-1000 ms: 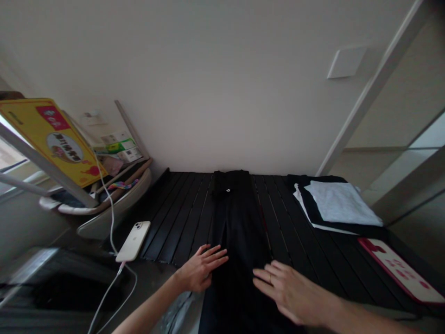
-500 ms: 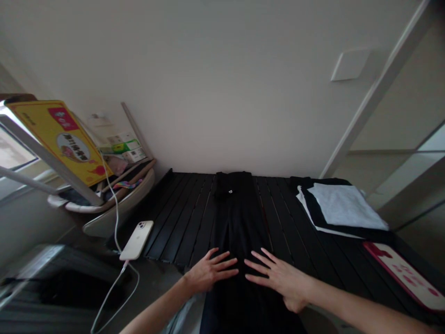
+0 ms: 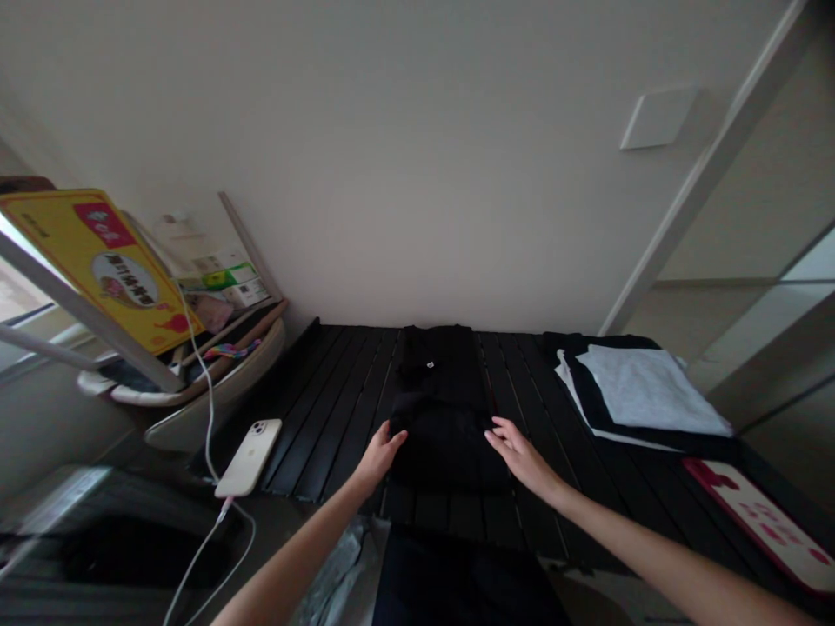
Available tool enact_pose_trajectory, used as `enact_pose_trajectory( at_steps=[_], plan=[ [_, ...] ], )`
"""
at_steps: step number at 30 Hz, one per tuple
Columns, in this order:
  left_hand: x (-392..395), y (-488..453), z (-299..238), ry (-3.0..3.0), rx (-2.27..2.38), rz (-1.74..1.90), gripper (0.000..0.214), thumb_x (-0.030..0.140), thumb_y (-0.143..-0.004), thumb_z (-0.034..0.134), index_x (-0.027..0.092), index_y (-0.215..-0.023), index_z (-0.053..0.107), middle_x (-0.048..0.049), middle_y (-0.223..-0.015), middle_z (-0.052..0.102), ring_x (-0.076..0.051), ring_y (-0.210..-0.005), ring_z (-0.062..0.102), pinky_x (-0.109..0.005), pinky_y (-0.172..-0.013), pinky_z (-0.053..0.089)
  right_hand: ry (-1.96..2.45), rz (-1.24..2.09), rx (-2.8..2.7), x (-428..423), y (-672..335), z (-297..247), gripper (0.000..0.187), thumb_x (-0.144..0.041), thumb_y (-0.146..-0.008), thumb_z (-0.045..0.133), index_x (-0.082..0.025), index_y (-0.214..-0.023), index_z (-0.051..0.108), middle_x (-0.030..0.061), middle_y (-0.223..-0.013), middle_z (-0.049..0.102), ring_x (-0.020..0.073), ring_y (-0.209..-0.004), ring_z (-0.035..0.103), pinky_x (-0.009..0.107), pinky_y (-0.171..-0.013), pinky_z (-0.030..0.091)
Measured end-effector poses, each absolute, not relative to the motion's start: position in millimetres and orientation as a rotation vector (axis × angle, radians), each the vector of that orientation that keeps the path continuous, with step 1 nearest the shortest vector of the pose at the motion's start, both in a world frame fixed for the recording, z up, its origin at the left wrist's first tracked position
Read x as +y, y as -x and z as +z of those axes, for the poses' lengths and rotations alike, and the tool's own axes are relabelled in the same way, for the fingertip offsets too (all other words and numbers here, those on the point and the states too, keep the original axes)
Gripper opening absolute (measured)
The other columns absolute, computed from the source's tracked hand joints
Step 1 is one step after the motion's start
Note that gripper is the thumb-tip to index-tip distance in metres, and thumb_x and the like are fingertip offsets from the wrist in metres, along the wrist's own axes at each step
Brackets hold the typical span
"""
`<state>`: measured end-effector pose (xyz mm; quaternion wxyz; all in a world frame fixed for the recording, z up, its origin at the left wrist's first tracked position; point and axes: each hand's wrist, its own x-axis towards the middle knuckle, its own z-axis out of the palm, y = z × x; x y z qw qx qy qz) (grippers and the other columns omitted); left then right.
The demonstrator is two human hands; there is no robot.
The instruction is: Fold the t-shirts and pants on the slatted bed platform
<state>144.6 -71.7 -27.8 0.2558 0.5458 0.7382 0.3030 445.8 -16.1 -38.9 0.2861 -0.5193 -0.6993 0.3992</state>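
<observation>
A pair of black trousers (image 3: 444, 443), as far as the dark cloth shows, lies folded over itself on the black slatted table (image 3: 326, 409). A small white tag (image 3: 430, 364) shows near its far end. My left hand (image 3: 382, 456) pinches the left edge of the fold between thumb and fingers. On the opposite edge, the fingertips of my right hand (image 3: 518, 452) grip the cloth the same way. Below the table's front edge, dark cloth (image 3: 463, 578) shows, apparently over my lap.
To the right lies a stack of folded clothes (image 3: 652, 387), light grey on top, with a red-rimmed patterned board (image 3: 760, 522) nearer me. A phone (image 3: 249, 458) with a white cable rests at the left table edge. Beyond it, a seat (image 3: 215, 382) holds a yellow box (image 3: 108, 265).
The near part of the trousers has been folded away from me, baring slats at the front. My hands went from lying flat with spread fingers to pinching the fold's two sides, farther forward.
</observation>
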Motion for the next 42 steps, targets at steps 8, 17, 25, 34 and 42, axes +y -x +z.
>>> enact_pose_trajectory(
  at_steps=[8,17,25,34,42],
  plan=[
    [-44.7,-160.0,-27.2,-1.511,2.208,0.668,0.066,0.033,-0.085,0.058,0.021,-0.142,0.028,-0.0137,-0.132,0.057,-0.027,-0.125,0.049,-0.044,-0.100,0.039,1.705,0.504,-2.069,13.9,-419.9,-52.2,0.060,-0.040,-0.082,0.053,-0.022,-0.137,0.038,0.0120,-0.122,0.062,0.0328,-0.121,0.048,0.054,-0.092,0.038],
    [-24.0,-167.3,-4.4,-1.841,2.130,0.630,0.027,0.015,-0.083,0.055,0.029,-0.103,0.066,-0.0016,-0.113,0.069,-0.023,-0.117,0.055,-0.052,-0.110,0.018,1.426,0.246,-2.339,28.4,-404.5,-17.9,0.036,-0.006,-0.074,0.048,-0.027,-0.098,0.066,0.0024,-0.097,0.071,0.0238,-0.107,0.053,0.049,-0.096,0.028],
    [70.0,-161.2,62.1,-1.881,2.113,1.108,0.027,0.017,-0.090,0.049,0.028,-0.110,0.063,0.0017,-0.109,0.071,-0.017,-0.103,0.062,-0.041,-0.110,0.025,1.339,-0.149,-2.191,116.9,-392.9,54.7,0.036,-0.012,-0.085,0.042,-0.025,-0.109,0.065,0.0063,-0.106,0.070,0.0265,-0.112,0.047,0.052,-0.104,0.016],
    [190.9,-170.4,26.9,-2.041,2.396,0.847,0.058,0.029,-0.096,0.038,0.028,-0.150,0.020,-0.0041,-0.158,0.019,-0.031,-0.145,0.009,-0.058,-0.112,0.016,1.650,-0.212,-2.130,227.2,-338.9,12.7,0.052,-0.029,-0.095,0.034,-0.020,-0.146,0.034,0.0138,-0.151,0.035,0.0355,-0.139,0.020,0.062,-0.107,0.012],
    [184.9,-157.0,-73.8,-1.979,2.338,0.213,0.059,0.055,-0.095,0.022,0.035,-0.150,0.018,0.0051,-0.159,0.012,-0.040,-0.142,0.015,-0.065,-0.111,0.014,1.968,0.166,-2.316,229.1,-333.7,-95.3,0.061,-0.058,-0.095,0.017,-0.032,-0.150,0.019,0.0005,-0.160,0.014,0.0359,-0.144,0.004,0.064,-0.109,-0.003]
  ],
)
